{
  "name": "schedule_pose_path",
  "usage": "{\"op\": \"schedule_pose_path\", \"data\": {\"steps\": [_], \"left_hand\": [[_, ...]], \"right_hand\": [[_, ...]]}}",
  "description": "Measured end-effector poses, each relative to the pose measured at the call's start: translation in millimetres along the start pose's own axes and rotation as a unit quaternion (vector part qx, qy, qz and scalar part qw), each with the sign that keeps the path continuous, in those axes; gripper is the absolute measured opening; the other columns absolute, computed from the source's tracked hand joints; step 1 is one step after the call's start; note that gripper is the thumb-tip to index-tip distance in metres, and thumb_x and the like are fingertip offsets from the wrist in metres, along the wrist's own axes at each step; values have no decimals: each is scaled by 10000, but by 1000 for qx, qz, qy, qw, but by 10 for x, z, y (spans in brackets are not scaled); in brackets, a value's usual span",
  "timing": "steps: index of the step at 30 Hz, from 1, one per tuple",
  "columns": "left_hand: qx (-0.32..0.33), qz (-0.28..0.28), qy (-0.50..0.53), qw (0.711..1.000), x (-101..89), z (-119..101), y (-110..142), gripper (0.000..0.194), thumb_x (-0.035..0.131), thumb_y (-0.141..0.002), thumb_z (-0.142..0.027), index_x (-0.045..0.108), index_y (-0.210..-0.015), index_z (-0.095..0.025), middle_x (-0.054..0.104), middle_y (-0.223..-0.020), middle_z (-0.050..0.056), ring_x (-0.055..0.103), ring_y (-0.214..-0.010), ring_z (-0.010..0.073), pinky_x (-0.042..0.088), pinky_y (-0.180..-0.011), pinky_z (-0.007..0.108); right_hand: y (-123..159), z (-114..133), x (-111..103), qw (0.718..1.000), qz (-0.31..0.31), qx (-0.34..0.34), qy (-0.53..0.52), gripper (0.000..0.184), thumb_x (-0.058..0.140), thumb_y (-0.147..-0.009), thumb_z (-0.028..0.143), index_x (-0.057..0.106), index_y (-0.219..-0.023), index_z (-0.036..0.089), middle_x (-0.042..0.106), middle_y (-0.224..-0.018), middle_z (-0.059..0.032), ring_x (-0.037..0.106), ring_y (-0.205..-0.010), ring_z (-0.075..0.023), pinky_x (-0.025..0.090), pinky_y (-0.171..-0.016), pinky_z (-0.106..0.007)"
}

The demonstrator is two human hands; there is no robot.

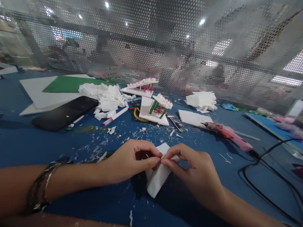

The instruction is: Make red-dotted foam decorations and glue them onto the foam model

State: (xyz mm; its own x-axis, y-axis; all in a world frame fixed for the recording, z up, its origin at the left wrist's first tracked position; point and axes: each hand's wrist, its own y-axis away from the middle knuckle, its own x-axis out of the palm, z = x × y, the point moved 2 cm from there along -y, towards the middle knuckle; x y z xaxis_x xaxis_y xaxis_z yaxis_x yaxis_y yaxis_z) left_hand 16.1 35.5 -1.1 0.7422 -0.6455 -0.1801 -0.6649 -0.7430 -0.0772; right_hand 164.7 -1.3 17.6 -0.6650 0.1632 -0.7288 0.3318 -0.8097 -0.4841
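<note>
Fingers [146,164] pinch white paper [157,181], blue tabletop [147,212] showing beyond its lower edge.

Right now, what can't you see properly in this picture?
Head view: the pinched part of the white paper; the left hand and right hand cover it.
Head view: the black cable's far end; the picture's edge cuts it off.
Head view: shapes behind the perforated screen; the screen and blur mask them.
</note>
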Motion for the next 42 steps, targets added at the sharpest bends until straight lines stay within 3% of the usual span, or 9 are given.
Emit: {"op": "schedule_pose_path", "data": {"steps": [7,13,19,26,34,42], "left_hand": [[25,-20,-71,997,24,-15,8,117,608,-670,-254,593,-695,-141,564,-661,-27,523,-620,86,414,-573,171],[59,-66,-145,985,42,-27,39,96,571,-717,-228,592,-665,-150,565,-646,-35,509,-608,78,392,-556,157],[63,-71,-134,986,1,-42,21,87,551,-739,-204,617,-702,-162,590,-691,-33,529,-657,77,391,-584,149],[90,-54,-134,985,-16,-38,9,115,517,-768,-185,626,-730,-177,595,-713,-42,532,-672,64,387,-614,143],[105,-46,-135,984,-15,-23,21,121,490,-788,-202,606,-757,-185,597,-743,-39,536,-700,76,395,-652,167],[107,-51,-175,977,-25,-48,43,109,487,-785,-225,585,-762,-182,601,-742,-26,525,-656,86,397,-603,178]], "right_hand": [[14,9,35,1000,-8,18,12,70,549,-743,214,536,-677,197,609,-537,69,544,-458,-42,376,-427,-114],[11,21,25,999,14,38,-18,78,536,-750,228,532,-679,196,577,-513,71,501,-436,-38,355,-415,-119],[-18,-14,-24,992,63,67,-83,44,498,-774,230,520,-756,197,566,-544,63,489,-473,-46,360,-440,-133],[-27,-21,-22,985,52,109,-119,71,502,-757,217,512,-693,190,548,-569,60,479,-504,-39,348,-454,-135],[-21,-17,16,951,83,180,-237,77,482,-762,236,489,-708,181,491,-558,58,426,-494,-46,327,-442,-150],[-5,-33,25,928,90,200,-301,67,491,-761,223,486,-715,175,500,-587,49,438,-521,-47,344,-473,-148]]}}
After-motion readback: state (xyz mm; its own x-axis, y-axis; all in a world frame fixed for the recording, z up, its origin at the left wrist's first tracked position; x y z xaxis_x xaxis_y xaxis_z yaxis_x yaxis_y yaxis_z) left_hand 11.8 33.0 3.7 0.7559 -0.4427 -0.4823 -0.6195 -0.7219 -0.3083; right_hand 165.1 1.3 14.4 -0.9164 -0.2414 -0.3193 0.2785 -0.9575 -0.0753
